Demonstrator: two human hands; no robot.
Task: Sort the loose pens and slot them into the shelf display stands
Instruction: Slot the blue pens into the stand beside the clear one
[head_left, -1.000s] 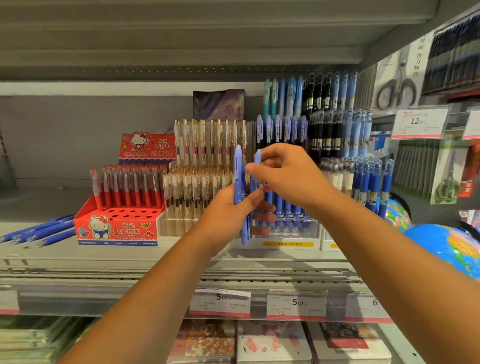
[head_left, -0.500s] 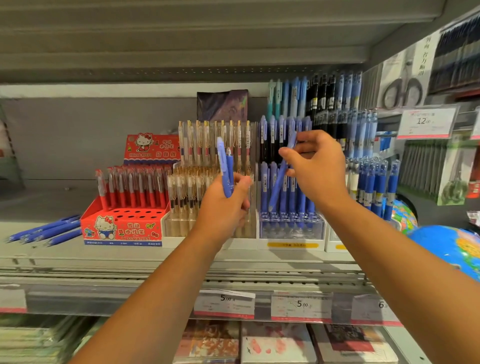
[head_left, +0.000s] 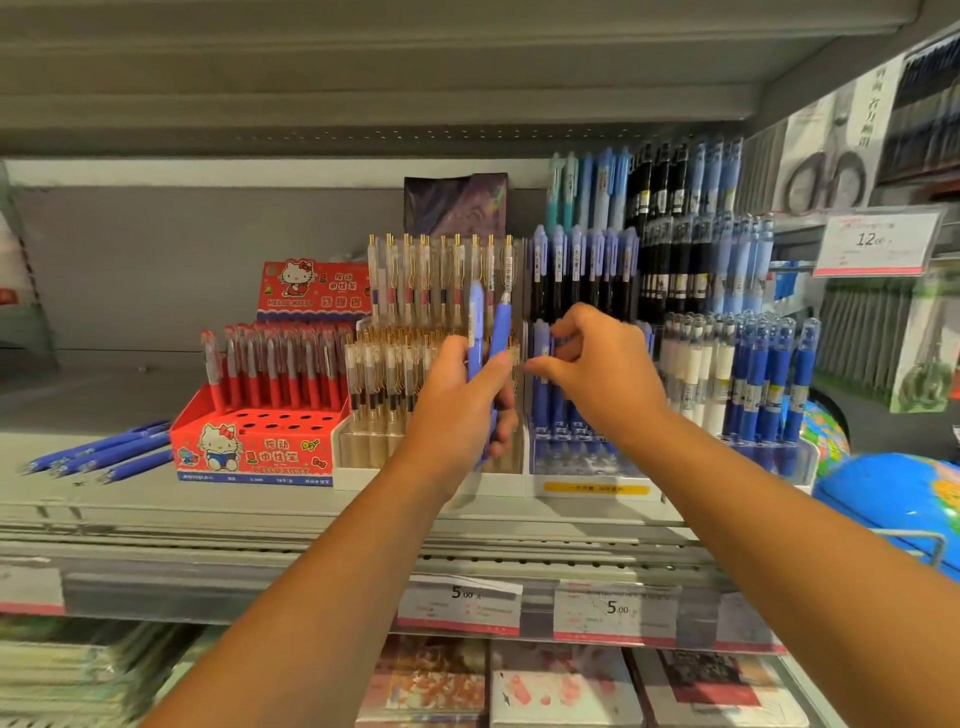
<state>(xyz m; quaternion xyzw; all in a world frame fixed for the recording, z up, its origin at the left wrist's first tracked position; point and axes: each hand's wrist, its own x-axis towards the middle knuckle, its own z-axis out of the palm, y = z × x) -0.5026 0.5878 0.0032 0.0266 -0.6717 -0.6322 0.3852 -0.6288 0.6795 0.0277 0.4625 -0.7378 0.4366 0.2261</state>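
The right grip (head_left: 602, 374) has dropped to the blue stand's (head_left: 592, 470) front row, fingers curled at the pen tops; holding or not, I cannot tell. Just left, the left grip (head_left: 457, 405) clasps two blue pens (head_left: 501, 332) upright.

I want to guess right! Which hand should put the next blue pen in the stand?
Probably the right hand: it is at the blue stand, while the left hand grips two spare pens beside it.

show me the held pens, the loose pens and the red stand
held pens (head_left: 501, 332), head view, upper barrel of the right-hand pen
loose pens (head_left: 114, 452), head view, middle of the pile
red stand (head_left: 254, 452), head view, front face
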